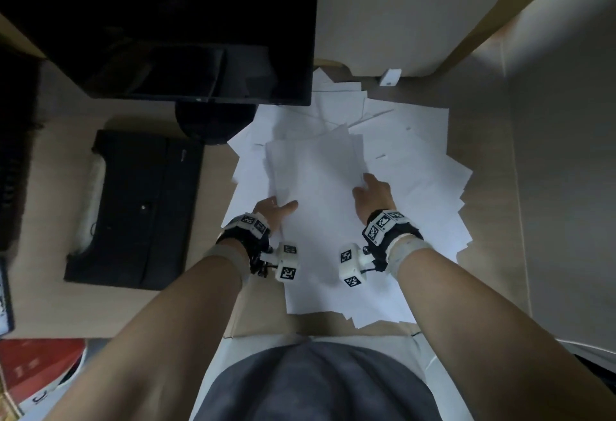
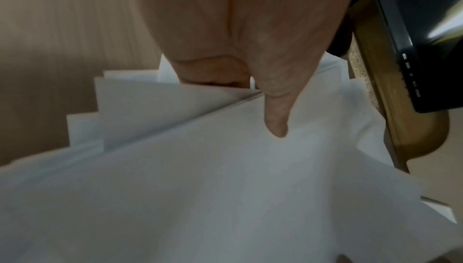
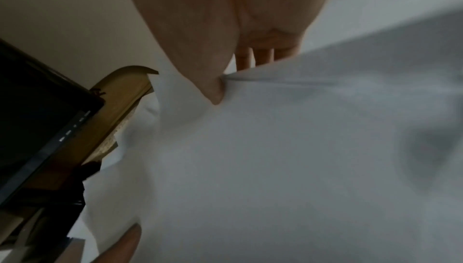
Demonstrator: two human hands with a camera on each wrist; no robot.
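A stack of white paper sheets point(image 1: 316, 180) is held slightly raised over a spread of loose white sheets point(image 1: 420, 160) on the wooden desk. My left hand point(image 1: 278, 209) pinches the stack's left edge; in the left wrist view its thumb point(image 2: 275, 120) lies on top of the stack point(image 2: 225, 188) and the fingers curl beneath. My right hand point(image 1: 371, 192) pinches the right edge, thumb point(image 3: 213, 89) on top of the paper point(image 3: 275, 168) and fingers point(image 3: 260, 57) behind the edge. The stack's edges are uneven, with corners sticking out.
A black monitor point(image 1: 173, 27) on its stand stands at the back left, close to the papers. A black tray-like object point(image 1: 133, 207) lies to the left. A white board point(image 1: 400, 20) and a small white block point(image 1: 390, 77) sit behind. A pale partition wall point(image 1: 560, 187) closes the right side.
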